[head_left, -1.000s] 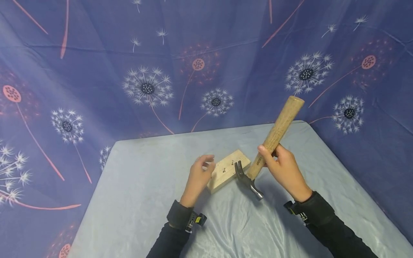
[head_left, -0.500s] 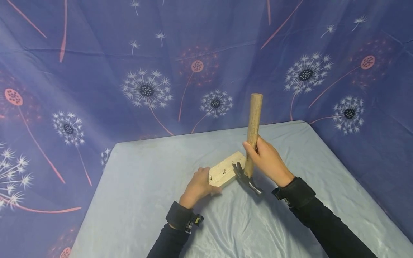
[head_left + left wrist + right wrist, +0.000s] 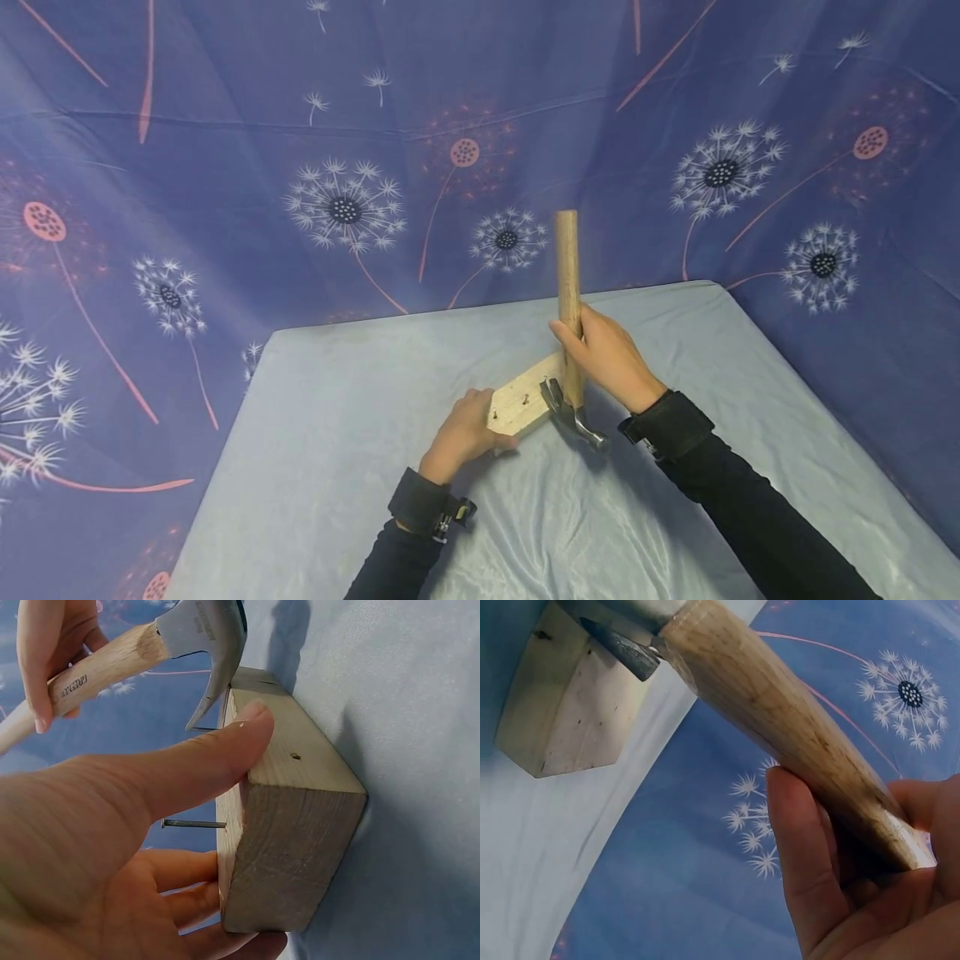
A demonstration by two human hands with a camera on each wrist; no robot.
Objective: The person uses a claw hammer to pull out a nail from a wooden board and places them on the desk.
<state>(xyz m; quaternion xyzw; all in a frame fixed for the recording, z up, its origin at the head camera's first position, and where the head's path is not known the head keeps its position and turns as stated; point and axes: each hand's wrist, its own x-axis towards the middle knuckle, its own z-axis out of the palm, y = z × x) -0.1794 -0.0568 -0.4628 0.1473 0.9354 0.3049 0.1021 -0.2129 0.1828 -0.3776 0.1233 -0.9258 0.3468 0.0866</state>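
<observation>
A claw hammer [image 3: 570, 283] stands nearly upright in my right hand [image 3: 611, 354], thumb and fingers round its wooden handle. Its metal head [image 3: 214, 637] points down, the claw right at a nail at the far end of a pale wood block [image 3: 517, 404]. My left hand [image 3: 461, 433] grips the block's near end, thumb on one side and fingers on the other. Several nails stick up from the block's top; one nail [image 3: 193, 824] shows plainly between thumb and fingers in the left wrist view. The block's far end is partly hidden behind the hammer.
The block lies on a table covered with a light blue cloth [image 3: 337, 417]. Behind and beside the table hangs a blue-purple curtain [image 3: 450, 75] with dandelion prints.
My left hand has come down and taken hold of the block's near end. My right hand has moved left, swinging the hammer handle upright and bringing the claw onto the nail.
</observation>
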